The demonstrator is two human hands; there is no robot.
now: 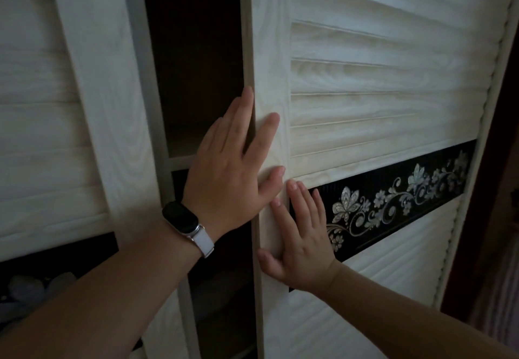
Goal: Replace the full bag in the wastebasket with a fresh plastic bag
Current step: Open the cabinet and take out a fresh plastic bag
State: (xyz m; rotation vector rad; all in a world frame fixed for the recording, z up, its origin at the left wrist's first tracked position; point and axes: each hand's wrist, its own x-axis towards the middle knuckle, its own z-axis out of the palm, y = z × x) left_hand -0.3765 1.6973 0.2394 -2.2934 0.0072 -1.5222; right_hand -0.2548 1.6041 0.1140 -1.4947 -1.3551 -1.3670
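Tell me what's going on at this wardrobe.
A person has both hands flat on the edge frame of a white louvred door. The left hand, wearing a watch, sits above; the right hand lies below, beside the black floral band. The door stands partly open on a dark interior. No wastebasket or bag shows.

I am standing in a home, looking at what is appearing to be a bedroom wardrobe [92,83] filling nearly the whole view. At 2 o'clock a pale, wood-grained sliding door [365,77] with louvred slats is showing, and a matching door [42,122] is sitting at 9 o'clock. Between them, at 12 o'clock, a dark opening [196,58] is showing a shelf divider [182,159] inside. A black band with silvery flower scrolls [393,198] is running across the door at 4 o'clock, household decoration. Dark wooden trim [502,145] is standing at 3 o'clock, and the light is staying dim.
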